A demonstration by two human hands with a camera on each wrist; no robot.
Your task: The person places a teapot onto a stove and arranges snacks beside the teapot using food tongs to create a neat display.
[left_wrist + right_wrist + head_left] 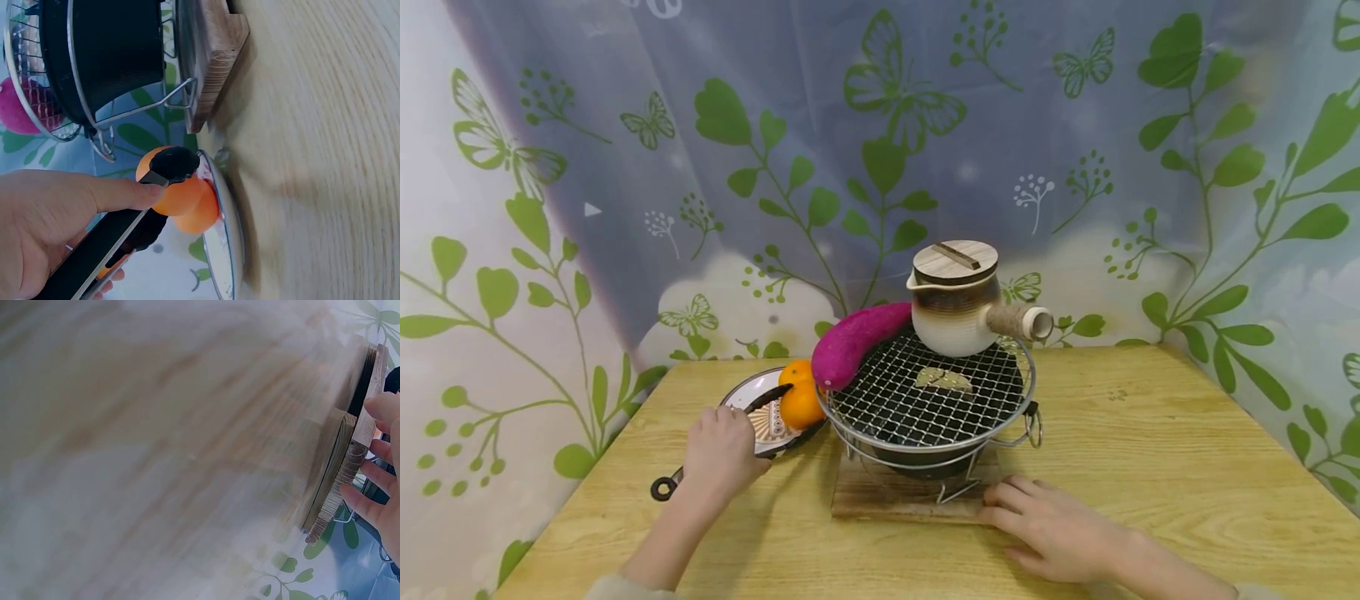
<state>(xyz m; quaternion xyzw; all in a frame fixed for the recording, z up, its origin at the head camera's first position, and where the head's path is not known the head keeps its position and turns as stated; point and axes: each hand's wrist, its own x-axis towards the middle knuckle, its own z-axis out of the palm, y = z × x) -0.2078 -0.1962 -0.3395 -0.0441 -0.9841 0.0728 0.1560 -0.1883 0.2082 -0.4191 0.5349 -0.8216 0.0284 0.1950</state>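
My left hand (718, 450) grips a pair of black-tipped tongs (94, 250), whose ring end sticks out behind the hand. The tong tips lie against an orange (802, 406), with a second orange (795, 372) close by. Both overlap the patterned plate (748, 388) left of the grill. Fingers of my right hand (1056, 527) rest at the front right corner of the wooden board (902, 497) under the round grill (880, 433). The right wrist view shows the thumb and spread fingers along the board's edge (359, 440).
A purple eggplant-shaped vegetable (853, 342) lies across the left of the grill's mesh. At its back right stands a lidded pot (955, 317) with its side handle (1011, 321) pointing right. Behind the wooden table (1150, 433) hangs a leaf-print cloth (820, 100).
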